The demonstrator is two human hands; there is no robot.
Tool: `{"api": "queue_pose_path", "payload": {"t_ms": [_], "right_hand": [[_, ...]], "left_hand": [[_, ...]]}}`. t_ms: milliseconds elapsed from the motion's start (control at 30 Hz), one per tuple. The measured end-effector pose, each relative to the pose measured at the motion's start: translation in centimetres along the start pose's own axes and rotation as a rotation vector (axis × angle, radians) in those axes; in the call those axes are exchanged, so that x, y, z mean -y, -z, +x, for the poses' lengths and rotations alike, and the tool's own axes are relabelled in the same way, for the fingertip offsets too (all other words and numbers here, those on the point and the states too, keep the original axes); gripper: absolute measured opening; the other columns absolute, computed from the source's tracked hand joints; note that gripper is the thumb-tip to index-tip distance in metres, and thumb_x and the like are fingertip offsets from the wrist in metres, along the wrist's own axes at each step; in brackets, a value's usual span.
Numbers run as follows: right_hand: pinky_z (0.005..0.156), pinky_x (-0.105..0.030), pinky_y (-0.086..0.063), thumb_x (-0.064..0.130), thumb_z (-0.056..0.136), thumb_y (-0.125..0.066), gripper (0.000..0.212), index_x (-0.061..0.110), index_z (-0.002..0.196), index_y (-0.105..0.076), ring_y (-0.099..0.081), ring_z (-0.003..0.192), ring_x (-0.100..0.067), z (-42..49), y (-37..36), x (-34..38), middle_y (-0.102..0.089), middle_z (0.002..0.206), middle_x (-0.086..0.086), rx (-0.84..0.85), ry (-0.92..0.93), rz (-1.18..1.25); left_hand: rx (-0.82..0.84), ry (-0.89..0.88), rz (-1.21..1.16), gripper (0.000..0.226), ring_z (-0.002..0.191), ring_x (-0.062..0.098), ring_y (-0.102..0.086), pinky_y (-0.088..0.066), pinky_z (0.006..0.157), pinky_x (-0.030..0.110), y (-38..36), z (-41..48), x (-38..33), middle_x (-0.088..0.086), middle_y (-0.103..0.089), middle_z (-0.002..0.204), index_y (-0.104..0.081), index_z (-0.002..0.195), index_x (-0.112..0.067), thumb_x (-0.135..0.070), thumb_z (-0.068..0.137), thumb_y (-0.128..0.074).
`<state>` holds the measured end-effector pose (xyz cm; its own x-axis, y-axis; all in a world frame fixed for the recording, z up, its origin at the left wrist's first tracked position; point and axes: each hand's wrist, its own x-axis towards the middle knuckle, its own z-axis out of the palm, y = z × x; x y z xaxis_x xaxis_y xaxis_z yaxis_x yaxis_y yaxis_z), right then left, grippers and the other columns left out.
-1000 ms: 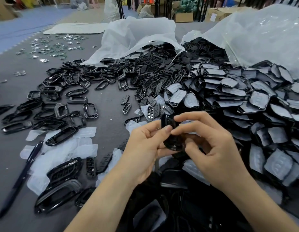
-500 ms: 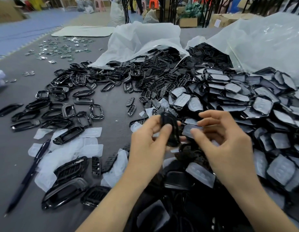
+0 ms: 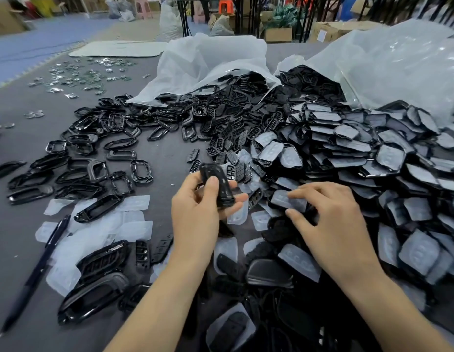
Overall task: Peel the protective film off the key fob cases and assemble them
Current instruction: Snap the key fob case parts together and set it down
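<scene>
- Left hand [image 3: 195, 214] is clamped on a black key fob case [image 3: 217, 185], thumb across its front and fingers behind. It is held above the desk [image 3: 167, 158], just left of the heap of film-covered shells [image 3: 360, 153], likely kept ready for its mating part.
- The case's long axis stands near upright, its top end tipped away and to the left.
- Right hand [image 3: 332, 224] reaches into the heap's near edge and pinches one film-covered shell [image 3: 284, 200], fingers on top and thumb at its near rim, probably to lift it for peeling.
- Peeled films [image 3: 134, 224] lie left of the heap.
</scene>
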<state>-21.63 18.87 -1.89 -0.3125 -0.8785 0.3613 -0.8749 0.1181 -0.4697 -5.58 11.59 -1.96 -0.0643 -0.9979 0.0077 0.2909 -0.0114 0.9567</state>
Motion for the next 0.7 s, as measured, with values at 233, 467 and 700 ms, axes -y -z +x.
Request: {"api": "queue_pose_path", "payload": {"t_ms": [233, 467, 700], "right_hand": [[0.087, -0.020, -0.038, 0.008, 0.086, -0.065, 0.018, 0.013, 0.103, -0.070, -0.056, 0.101, -0.018, 0.8, -0.3, 4.2, -0.064, 0.103, 0.000, 0.177, 0.228, 0.074], [0.093, -0.031, -0.039, 0.019, 0.097, -0.049, 0.020, 0.020, 0.115, -0.058, -0.043, 0.111, -0.021, 3.4, -2.5, 5.7, -0.054, 0.117, 0.002, 0.407, 0.432, -0.220], [0.086, -0.019, -0.036, 0.018, 0.094, -0.051, 0.012, 0.013, 0.101, -0.059, -0.046, 0.099, -0.015, 3.7, -1.8, 4.9, -0.058, 0.100, 0.001, 0.215, 0.374, -0.002]], "left_hand": [[-0.175, 0.008, -0.073, 0.015, 0.068, 0.027, -0.073, -0.055, 0.055, 0.022, 0.3, 0.6, -0.1, 0.004, -0.074, 0.077, -0.056, 0.097, -0.012, -0.013, 0.102, -0.042], [-0.197, 0.009, -0.136, 0.021, 0.079, 0.025, -0.073, -0.056, 0.063, 0.021, 0.4, 0.4, -0.2, 0.015, -0.071, 0.097, -0.058, 0.102, -0.007, -0.004, 0.099, -0.038], [-0.166, 0.001, -0.097, 0.024, 0.078, 0.025, -0.074, -0.056, 0.063, 0.020, 0.3, 0.3, -0.1, 0.022, -0.067, 0.101, -0.060, 0.104, 0.001, 0.000, 0.098, -0.037]]}}
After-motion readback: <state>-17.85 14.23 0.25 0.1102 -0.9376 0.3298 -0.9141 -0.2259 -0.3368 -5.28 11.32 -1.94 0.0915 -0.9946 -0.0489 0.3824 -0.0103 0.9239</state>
